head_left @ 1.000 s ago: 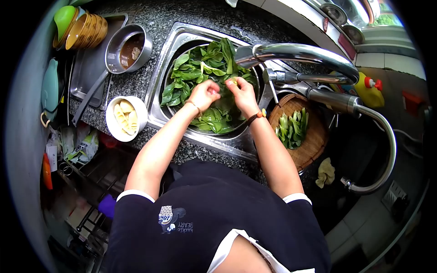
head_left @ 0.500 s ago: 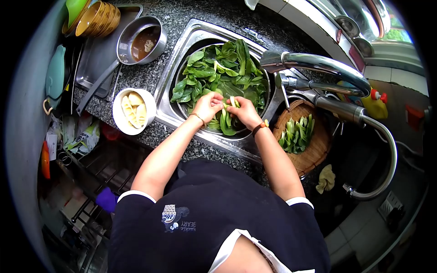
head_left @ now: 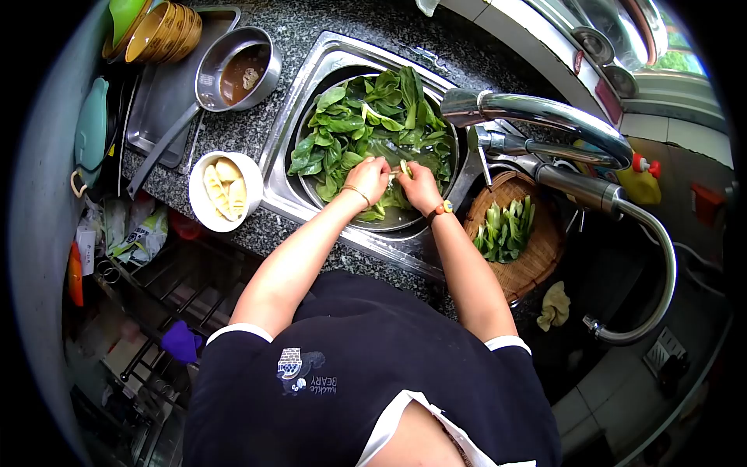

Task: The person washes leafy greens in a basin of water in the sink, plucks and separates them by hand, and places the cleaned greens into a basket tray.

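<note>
A round metal basin (head_left: 313,191) of water in the sink holds many bok choy greens (head_left: 336,128). My left hand (head_left: 369,178) is over the near part of the basin, fingers closed on bok choy, mostly hidden by the hand. Close beside it on the right, my right hand (head_left: 419,189) pinches a pale green bok choy stalk (head_left: 405,168) between thumb and fingers. Right of the sink, a woven bamboo tray (head_left: 539,257) bears several more bok choy (head_left: 506,231).
A white bowl (head_left: 196,204) with pale yellow pieces and a saucepan (head_left: 210,80) of brown liquid stand left of the sink (head_left: 272,173). The chrome faucet (head_left: 560,111) arches in from the right. A crumpled cloth (head_left: 554,306) lies below the tray. Stacked bowls (head_left: 167,33) stand at upper left.
Both hands have shifted slightly, the left one moving right and turning its back upward. The bok choy leaves that hung below my hands now show less. The view has moved a little.
</note>
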A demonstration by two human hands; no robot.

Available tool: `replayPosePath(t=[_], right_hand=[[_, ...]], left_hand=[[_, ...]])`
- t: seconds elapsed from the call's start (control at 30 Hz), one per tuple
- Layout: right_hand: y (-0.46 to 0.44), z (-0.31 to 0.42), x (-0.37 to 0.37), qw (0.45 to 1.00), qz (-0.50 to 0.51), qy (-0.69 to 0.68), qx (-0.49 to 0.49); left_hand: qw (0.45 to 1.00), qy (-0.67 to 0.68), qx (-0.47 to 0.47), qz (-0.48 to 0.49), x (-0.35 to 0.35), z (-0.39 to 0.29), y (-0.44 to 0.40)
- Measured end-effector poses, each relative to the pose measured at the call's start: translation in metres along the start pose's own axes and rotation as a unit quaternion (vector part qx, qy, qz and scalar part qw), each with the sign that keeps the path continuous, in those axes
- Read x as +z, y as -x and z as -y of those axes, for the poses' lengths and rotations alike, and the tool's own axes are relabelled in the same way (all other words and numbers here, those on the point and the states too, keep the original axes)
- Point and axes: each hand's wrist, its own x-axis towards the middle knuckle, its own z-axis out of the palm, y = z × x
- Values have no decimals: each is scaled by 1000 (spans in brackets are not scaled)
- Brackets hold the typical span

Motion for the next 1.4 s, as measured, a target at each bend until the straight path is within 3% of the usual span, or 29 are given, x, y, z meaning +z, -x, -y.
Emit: replayPosePath(t=[0.03, 0.13, 0.23, 0.3, 0.33, 0.37, 0.4, 0.5, 0.6, 0.77, 0.9, 0.97, 1.0, 1.03, 1.13, 1.17, 1.23, 1.3, 1.37, 1.4], right_hand=[[-2, 1, 1, 1000, 0, 0, 0], [-4, 15, -3, 965, 78, 248, 26], [-6, 27, -4, 957, 41, 281, 66], [-13, 9, 3, 960, 1, 269, 74], [-16, -3, 4, 994, -3, 83, 68], [-15, 0, 1, 993, -6, -106, 61], [-8, 4, -3, 961, 2, -259, 91], [0, 7, -16, 900, 9, -425, 95], [8, 21, -21, 891, 31, -429, 147], [9, 33, -10, 901, 75, -404, 136], [5, 26, -6, 892, 6, -434, 122], [1, 20, -7, 978, -29, -185, 93], [3, 21, -8, 998, -63, 13, 16], [5, 22, -8, 997, -38, 65, 26], [2, 20, -5, 990, -3, 138, 42], [2, 21, -6, 990, -1, 138, 40], [1, 23, -6, 978, 26, 188, 91], [-4, 16, 0, 980, 22, 179, 87], [-12, 10, 8, 989, -22, -14, 148], [-7, 15, 11, 959, -18, -231, 163]], left_hand=[[1000, 0, 0, 0, 6, 0, -1], [992, -116, -10, 58, 23, 5, 0], [964, -215, -84, 136, 4, -7, -3], [966, -184, -127, 128, 12, 8, -13], [986, -50, -146, 59, 26, 23, -19], [983, 86, -163, -9, 23, 18, -18], [913, 302, -268, 59, 19, 14, -21], [799, 549, -221, 107, 0, 10, -15], [770, 594, -201, 114, -15, 3, -8], [809, 553, -168, 107, -21, -1, -2], [831, 524, -164, 89, -31, -2, -1], [866, 465, -179, 30, -32, -2, 0], [884, 440, -159, 13, -29, 0, -1], [883, 441, -159, 13, -26, 0, -1], [974, 207, -80, 55, -16, -1, -4], [995, 68, -47, 53, -18, -4, -1], [992, -103, -52, 58, -14, 1, -2], [993, -70, -88, 40, -7, 2, -7], [992, -35, -123, 24, -1, -1, -10], [994, 16, -110, -2, 1, -3, -11]])
